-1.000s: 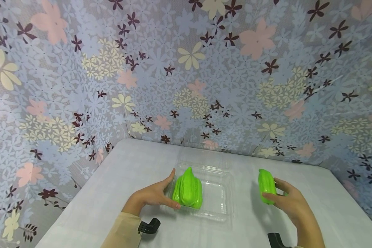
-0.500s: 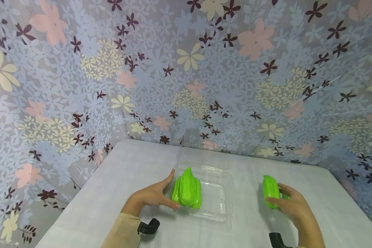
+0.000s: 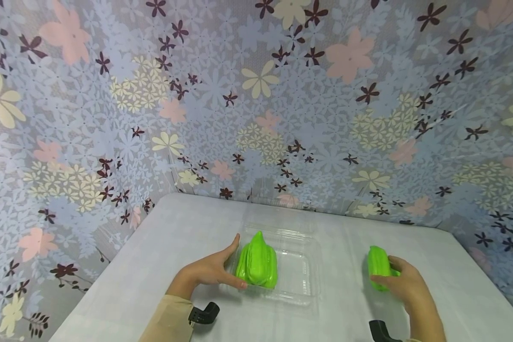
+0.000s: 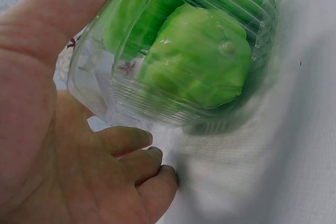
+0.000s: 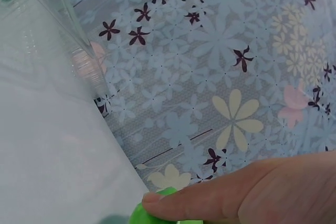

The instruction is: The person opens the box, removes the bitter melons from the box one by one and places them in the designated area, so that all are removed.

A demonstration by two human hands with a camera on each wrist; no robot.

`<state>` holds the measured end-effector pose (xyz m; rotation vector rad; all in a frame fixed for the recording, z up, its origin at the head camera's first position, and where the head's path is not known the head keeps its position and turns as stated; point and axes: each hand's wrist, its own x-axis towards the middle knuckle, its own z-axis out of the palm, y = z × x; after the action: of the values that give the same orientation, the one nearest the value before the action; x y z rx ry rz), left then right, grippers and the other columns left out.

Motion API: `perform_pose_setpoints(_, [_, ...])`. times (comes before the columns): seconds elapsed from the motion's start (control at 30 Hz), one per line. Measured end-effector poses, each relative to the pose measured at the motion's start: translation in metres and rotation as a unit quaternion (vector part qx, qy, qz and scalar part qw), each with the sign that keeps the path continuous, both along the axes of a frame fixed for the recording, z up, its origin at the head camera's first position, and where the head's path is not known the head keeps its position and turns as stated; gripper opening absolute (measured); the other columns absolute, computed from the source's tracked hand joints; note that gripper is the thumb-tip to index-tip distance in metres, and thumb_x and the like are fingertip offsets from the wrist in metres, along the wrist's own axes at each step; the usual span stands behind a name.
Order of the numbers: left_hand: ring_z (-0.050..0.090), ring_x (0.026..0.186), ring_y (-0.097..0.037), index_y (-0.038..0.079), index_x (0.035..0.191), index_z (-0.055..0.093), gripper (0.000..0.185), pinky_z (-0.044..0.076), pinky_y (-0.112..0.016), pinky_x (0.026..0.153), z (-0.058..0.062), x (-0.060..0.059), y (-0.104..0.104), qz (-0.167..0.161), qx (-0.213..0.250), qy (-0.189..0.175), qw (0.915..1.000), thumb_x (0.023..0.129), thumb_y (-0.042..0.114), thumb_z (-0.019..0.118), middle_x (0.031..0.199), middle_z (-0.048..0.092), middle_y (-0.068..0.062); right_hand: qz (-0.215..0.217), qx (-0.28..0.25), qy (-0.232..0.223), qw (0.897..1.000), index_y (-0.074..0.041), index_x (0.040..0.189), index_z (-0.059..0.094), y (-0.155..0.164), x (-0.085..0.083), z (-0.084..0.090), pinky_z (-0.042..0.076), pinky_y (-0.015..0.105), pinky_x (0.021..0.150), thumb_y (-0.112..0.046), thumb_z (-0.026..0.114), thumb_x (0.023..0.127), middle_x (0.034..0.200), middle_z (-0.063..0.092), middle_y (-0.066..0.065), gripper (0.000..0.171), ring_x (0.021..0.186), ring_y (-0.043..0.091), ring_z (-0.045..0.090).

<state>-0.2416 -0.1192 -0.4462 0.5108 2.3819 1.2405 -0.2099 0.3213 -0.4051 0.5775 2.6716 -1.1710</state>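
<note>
At the far left, the floral-patterned cloth point(image 3: 68, 142) hung as a backdrop behind and beside the worktop point(image 3: 162, 256), which was covered in a pale cloth. The person's left hand point(image 3: 211, 271), in a beige sleeve point(image 3: 168, 320), lay at the left edge of a clear plastic clamshell container point(image 3: 301, 270). Its thumb ran up along the far left side and its fingers curved round the near corner, so the grip was closed on the container's wall. The left wrist view showed the same: the palm and curled fingers point(image 4: 131, 161) cupping the ribbed clear wall point(image 4: 100, 77).

Inside the container, in its left half, sat a bright green pepper point(image 3: 257, 261), glossy and ribbed, with its pointed end away from the person. Through the plastic I could see its rounded end and a small nub point(image 4: 227, 47).

Well to the right, apart from the container, the right hand point(image 3: 403, 285) held a second green pepper point(image 3: 378, 266) low over the worktop, with the thumb across its near side and the fingers behind it. I could not tell whether it touched the surface. The right wrist view caught only the thumb point(image 5: 231, 192) pressed on a sliver of green.
</note>
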Motion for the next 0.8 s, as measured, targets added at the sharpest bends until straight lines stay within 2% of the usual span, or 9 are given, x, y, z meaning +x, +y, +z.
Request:
perform_pose_setpoints(0.13, [0.006,0.147,-0.033,0.031,0.152,-0.008,0.129,0.014,-0.060,0.116,-0.0013,-0.0003,-0.0008,0.000,-0.001,0.001,1.0000,0.064,0.044,0.085,0.161,0.000,-0.005,0.013,0.026,0.003,1.000,0.008,0.147,0.014,-0.0029,0.0001,0.0011,0.027,0.068,0.103,-0.030,0.075,0.078,0.147,0.019,0.036,0.100,0.126,0.054,0.026])
perform_pose_setpoints(0.37, [0.006,0.147,-0.034,0.031,0.152,-0.007,0.129,0.013,-0.061,0.116,-0.0014,-0.0004,-0.0003,0.004,-0.001,0.001,1.0000,0.063,0.044,0.086,0.161,0.000,-0.005,0.018,0.093,0.001,0.996,0.011,0.143,0.021,-0.0068,-0.0006,-0.0003,0.031,0.067,0.102,-0.028,0.075,0.078,0.139,0.026,0.039,0.093,0.121,0.055,0.033])
perform_pose_setpoints(0.8, [0.006,0.147,-0.034,0.032,0.152,-0.008,0.128,0.012,-0.061,0.116,-0.0010,-0.0003,0.0004,0.008,-0.003,-0.005,1.0000,0.065,0.042,0.085,0.161,0.001,-0.005,0.039,0.145,0.002,0.989,0.013,0.141,0.022,-0.0094,-0.0014,-0.0063,0.031,0.068,0.101,-0.028,0.075,0.077,0.138,0.028,0.041,0.093,0.121,0.058,0.033])
